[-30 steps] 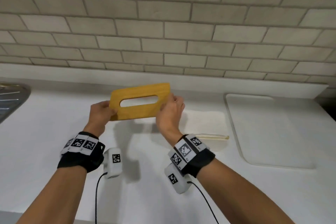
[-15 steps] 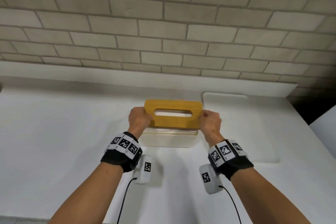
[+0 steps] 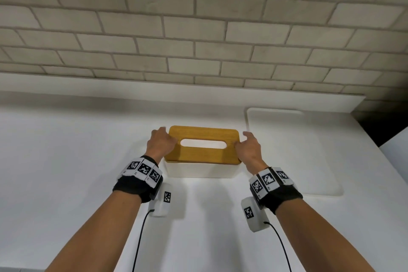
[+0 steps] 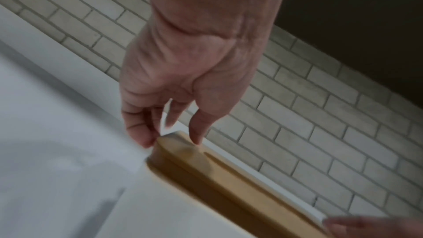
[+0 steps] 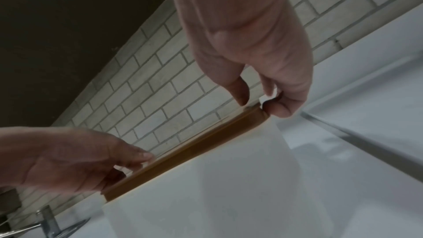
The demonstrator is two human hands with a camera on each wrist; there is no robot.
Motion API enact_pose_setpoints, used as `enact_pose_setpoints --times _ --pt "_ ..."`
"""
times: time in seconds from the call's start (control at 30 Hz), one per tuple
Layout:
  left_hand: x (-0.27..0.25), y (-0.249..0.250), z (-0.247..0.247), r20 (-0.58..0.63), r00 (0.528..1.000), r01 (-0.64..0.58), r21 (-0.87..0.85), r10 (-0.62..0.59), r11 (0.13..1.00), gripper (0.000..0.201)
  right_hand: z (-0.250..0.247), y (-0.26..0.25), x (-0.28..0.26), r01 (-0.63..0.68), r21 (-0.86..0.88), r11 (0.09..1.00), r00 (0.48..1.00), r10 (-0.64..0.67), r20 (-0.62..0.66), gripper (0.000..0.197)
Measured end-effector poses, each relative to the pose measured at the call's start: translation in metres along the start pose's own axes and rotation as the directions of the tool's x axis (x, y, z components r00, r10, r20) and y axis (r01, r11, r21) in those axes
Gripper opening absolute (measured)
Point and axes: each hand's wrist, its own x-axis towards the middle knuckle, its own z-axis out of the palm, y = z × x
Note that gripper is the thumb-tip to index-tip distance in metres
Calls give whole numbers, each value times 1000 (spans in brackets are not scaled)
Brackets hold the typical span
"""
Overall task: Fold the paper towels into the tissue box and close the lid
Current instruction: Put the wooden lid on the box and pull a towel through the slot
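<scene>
**Lid down on the box**

A second ago the lid was held up in the air, tilted toward the wall, with the open box off to the right on the bench. Half a second ago it hung just over the box, a strip of the box's rim showing beneath it. Now it lies flat on the box, its edges matching the box's top all round as far as the head view shows. I judge the closing step to be all but done; what may be left is a press to seat it and letting go.

The left hand is at the lid's left end, thumb on top and fingers curled down over the end edge, a narrow pinch on the lid. The right hand does the same at the right end: thumb on top, fingers hooked round the corner.

The box stands on the bench near the wall, just left of a white mat. White shows through the lid's slot; whether that is towel I cannot tell for sure.

Count: one lid, one box, one mat, two hands, two wrist cameras. No loose towels are in view.
</scene>
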Motion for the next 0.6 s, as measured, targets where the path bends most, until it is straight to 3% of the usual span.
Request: enact_pose_setpoints --times 0.13,0.43,0.6 --pt "-3 1 -6 116 988 -120 116 107 986 45 -2 -1 1 59 -67 996 995 -53 85 39" --pt "-45 -40 -7 165 985 -72 149 47 986 31 4 32 -28 23 1 1000 988 -23 150 34" --pt "-60 -57 -12 171 985 -42 218 5 975 43 11 41 -28 3 26 1000 978 -8 208 48"
